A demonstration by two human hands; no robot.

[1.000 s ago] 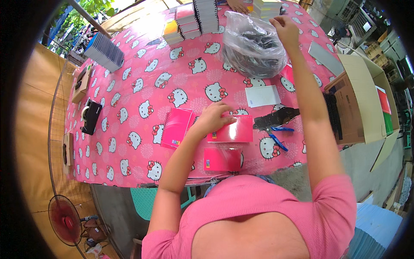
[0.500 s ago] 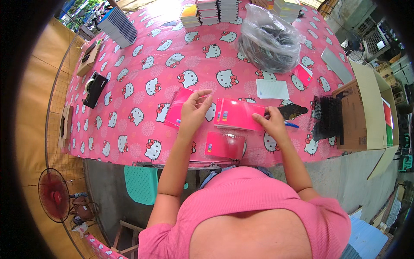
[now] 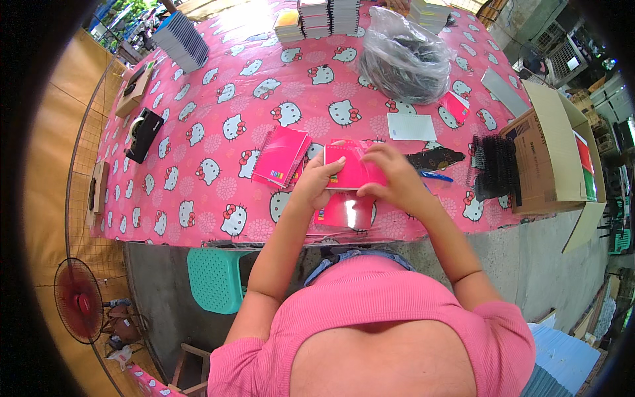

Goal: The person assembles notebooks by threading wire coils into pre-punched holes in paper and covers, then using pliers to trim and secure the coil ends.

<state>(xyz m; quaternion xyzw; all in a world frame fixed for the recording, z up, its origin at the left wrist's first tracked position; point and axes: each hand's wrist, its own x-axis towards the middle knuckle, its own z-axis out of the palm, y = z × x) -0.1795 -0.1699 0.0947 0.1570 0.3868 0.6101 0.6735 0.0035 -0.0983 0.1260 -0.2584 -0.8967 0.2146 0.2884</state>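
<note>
Pink notebook covers (image 3: 355, 168) with punched holes along their top edge are held just above the table by my left hand (image 3: 316, 185), thumb on top. At their right side is my right hand (image 3: 399, 180), its thumb and fingers spread around the edge and slightly blurred. Whether it touches them I cannot tell. Below both hands a glossy pink notebook (image 3: 345, 213) lies near the table's front edge, partly covered. To the left rests a small stack of pink spiral notebooks (image 3: 283, 156).
Right of my hands are a blue pen-like tool (image 3: 436, 176), a dark flat piece (image 3: 434, 159), black binding coils (image 3: 493, 169) and an open cardboard box (image 3: 539, 152). Beyond them sit a white sheet (image 3: 411, 126) and a plastic bag (image 3: 407, 66). A tape dispenser (image 3: 143, 135) stands left.
My left hand has moved right and taken hold of the pink covers. My right hand has loosened its pinch and spread its fingers at their right side. The covers have shifted slightly left.
</note>
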